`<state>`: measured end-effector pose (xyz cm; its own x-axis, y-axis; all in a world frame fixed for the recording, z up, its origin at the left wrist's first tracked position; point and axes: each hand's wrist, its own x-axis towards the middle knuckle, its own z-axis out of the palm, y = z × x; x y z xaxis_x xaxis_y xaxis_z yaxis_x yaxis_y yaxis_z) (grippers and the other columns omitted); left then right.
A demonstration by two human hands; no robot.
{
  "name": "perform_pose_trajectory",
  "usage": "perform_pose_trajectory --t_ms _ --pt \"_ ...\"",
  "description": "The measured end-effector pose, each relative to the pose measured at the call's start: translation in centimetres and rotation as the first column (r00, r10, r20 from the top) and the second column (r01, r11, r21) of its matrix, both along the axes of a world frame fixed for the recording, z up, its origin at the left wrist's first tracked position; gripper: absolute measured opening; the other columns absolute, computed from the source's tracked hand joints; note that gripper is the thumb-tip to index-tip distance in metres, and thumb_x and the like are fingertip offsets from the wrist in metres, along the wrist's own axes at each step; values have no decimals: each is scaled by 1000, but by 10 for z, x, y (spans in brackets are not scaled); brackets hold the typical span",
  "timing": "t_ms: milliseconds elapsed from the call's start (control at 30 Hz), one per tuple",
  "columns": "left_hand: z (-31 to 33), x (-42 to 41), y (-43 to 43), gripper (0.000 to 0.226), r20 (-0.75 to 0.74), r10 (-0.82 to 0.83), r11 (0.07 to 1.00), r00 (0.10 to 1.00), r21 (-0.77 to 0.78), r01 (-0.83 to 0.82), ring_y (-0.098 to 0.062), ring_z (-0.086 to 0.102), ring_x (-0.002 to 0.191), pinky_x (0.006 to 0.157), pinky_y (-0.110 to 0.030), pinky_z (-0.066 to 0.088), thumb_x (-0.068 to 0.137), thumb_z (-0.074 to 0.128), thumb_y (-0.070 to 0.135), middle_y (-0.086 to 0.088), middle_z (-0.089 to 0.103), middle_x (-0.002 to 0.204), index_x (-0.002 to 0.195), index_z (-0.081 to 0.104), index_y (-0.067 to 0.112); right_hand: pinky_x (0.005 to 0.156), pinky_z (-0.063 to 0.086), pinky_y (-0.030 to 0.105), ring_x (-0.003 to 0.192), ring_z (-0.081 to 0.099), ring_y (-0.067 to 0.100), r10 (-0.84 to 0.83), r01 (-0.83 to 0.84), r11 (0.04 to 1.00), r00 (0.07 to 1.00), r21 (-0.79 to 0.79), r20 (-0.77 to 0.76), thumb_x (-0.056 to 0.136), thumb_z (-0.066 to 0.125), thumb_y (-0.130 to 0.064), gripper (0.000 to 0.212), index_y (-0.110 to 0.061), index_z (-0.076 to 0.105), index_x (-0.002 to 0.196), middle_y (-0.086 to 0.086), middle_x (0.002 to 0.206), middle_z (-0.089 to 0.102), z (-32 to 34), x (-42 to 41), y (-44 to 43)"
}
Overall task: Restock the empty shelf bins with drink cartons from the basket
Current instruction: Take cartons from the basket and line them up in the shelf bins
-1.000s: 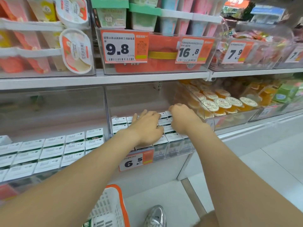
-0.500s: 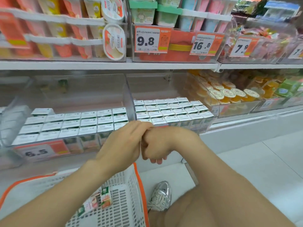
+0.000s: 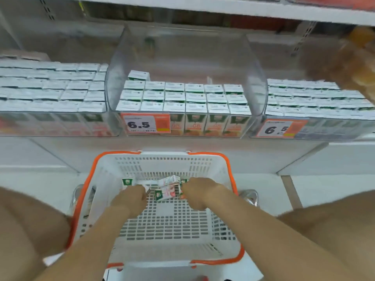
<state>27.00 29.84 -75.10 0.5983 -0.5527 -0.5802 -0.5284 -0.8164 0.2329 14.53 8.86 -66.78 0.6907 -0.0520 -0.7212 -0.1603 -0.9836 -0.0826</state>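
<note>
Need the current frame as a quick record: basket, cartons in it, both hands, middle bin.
basket: white, orange rim, mostly empty
cartons: a few, lying at the basket's far end
left hand: inside basket, at cartons, grip unclear
right hand: inside basket, at cartons, grip unclear
middle bin: front rows full, back space free

orange 6.5 price tag (image 3: 145,124) straight ahead of me, second price tag (image 3: 279,128) to its right, blurred orange packs (image 3: 353,57) upper right, white floor (image 3: 334,187) below me

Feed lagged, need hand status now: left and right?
Left hand: down in the basket at the cartons; grip cannot be told.
Right hand: same, fingers hidden; cannot be told.
</note>
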Motion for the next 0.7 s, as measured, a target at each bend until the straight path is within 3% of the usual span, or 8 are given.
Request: perform_pose_trajectory --t_ms 67,167,267,333,467,533,600,700 --pt "-23 -4 3 14 -33 -19 999 999 49 21 -19 60 75 67 -34 49 105 42 20 -5 65 120 98 54 21 68 52 38 83 60 27 -55 55 998 998 13 -15 96 50 0 27 -8 61 120 7 100 57 -35 1 1" --pt "-49 -6 -7 32 -75 -8 997 997 76 14 -29 62 115 94 -40 54 105 45 19 -12 59 136 136 53 15 86 55 42 113 65 31 -103 102 995 994 -14 -48 98 52 -6 45 -17 54 141 10 131 63 -85 -2 4" --pt "-69 -3 -18 40 -63 50 999 997 22 -49 -34 55 128 105 -42 49 102 53 16 -12 52 141 142 53 14 88 53 40 120 65 25 -117 113 985 993 -129 -28 96 60 -13 53 -30 53 146 1 135 63 -117 5 7" --pt "-86 -3 -25 41 -76 95 995 993 -27 -97 -34 54 129 105 -44 49 99 56 11 -12 50 141 140 54 14 91 53 39 120 64 26 -159 158 972 987 -174 8 95 64 -18 48 -26 57 142 4 135 61 -132 12 6" --pt "-120 -11 -37 71 -168 124 987 978 -77 -139 -33 37 149 112 -49 45 95 55 -4 -6 16 170 159 33 18 112 42 52 148 28 48 -227 225 974 972 -31 -68 95 62 -9 77 -30 27 160 23 166 5 -160 18 12" --pt "-134 -16 -39 81 -151 110 990 982 -69 -121 -36 48 139 96 -47 52 94 58 -3 -5 9 173 162 22 20 112 43 51 147 27 49 -300 302 953 949 9 -94 93 65 -6 87 -32 19 162 23 166 -7 -173 19 19" --pt "-143 -18 -41 81 -126 107 990 986 -75 -117 -32 63 100 72 -42 52 93 61 -2 -9 25 167 159 20 22 110 46 48 143 35 48 -365 367 930 929 27 -60 92 66 -3 86 -25 21 162 26 163 -9 -187 20 22" --pt "-150 -17 -40 63 -47 156 983 987 -93 -160 -31 65 96 72 -46 56 94 68 12 -11 53 138 146 32 18 106 50 50 135 44 46 -430 427 902 902 61 39 91 61 4 73 -22 39 155 26 160 2 -202 17 21"
